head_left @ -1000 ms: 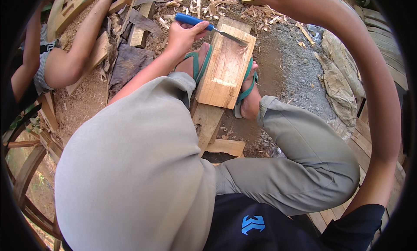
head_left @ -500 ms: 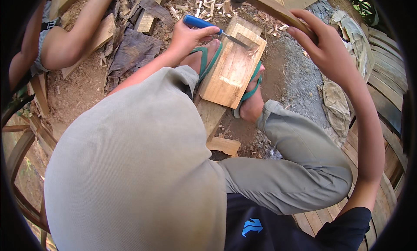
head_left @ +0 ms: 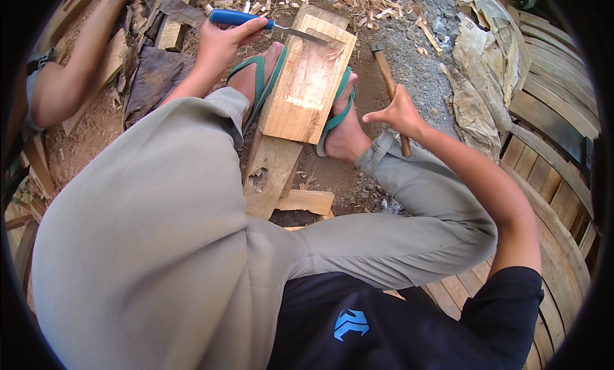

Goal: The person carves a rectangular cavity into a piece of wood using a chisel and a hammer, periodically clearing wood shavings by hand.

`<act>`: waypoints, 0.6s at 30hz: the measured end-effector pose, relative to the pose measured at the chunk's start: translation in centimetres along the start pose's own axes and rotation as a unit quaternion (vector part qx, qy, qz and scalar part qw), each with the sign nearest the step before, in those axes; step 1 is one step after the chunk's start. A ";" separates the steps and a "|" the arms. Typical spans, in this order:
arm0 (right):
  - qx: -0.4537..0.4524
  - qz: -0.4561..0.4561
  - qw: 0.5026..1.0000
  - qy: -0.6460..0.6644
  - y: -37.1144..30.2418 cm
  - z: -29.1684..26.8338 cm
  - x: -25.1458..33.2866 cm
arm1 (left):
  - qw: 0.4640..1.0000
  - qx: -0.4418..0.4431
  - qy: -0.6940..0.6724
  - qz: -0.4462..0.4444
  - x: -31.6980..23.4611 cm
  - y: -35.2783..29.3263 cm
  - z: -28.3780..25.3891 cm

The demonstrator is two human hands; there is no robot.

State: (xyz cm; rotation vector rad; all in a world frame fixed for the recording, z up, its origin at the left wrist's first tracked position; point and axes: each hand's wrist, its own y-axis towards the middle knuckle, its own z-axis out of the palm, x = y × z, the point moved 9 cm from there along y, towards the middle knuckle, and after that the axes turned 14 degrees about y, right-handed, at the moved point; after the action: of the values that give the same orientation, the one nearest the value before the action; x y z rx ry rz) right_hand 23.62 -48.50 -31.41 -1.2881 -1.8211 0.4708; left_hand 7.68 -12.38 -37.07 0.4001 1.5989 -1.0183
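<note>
Left hand (head_left: 220, 40) grips the blue-handled chisel (head_left: 268, 23), blade on the wooden block (head_left: 307, 76) to its right; right hand (head_left: 400, 114) grips the hammer (head_left: 389, 82) beside the block.

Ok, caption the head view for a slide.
Left hand sets a blue-handled chisel on a hollowed wood block pinned between sandalled feet; right hand grips a hammer.

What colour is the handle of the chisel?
Blue. The chisel handle shows best in the head view, held in the left hand.
</note>
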 end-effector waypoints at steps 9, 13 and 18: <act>-0.015 0.007 1.000 -0.009 -0.1 3.8 0.7 | 1.000 0.009 0.004 -0.006 0.8 0.0 -0.1; -0.057 -0.034 0.998 0.003 0.6 3.5 0.4 | 1.000 0.013 0.007 -0.004 0.5 -0.1 0.1; -0.133 0.005 0.989 0.069 2.3 1.0 -2.0 | 1.000 0.011 0.012 -0.004 0.8 -0.1 -0.4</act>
State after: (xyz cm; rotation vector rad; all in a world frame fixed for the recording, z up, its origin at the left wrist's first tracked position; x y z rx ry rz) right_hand 24.39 -49.22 -34.43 -1.4710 -1.8048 0.1423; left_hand 7.10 -12.35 -37.74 0.4221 1.6123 -1.0421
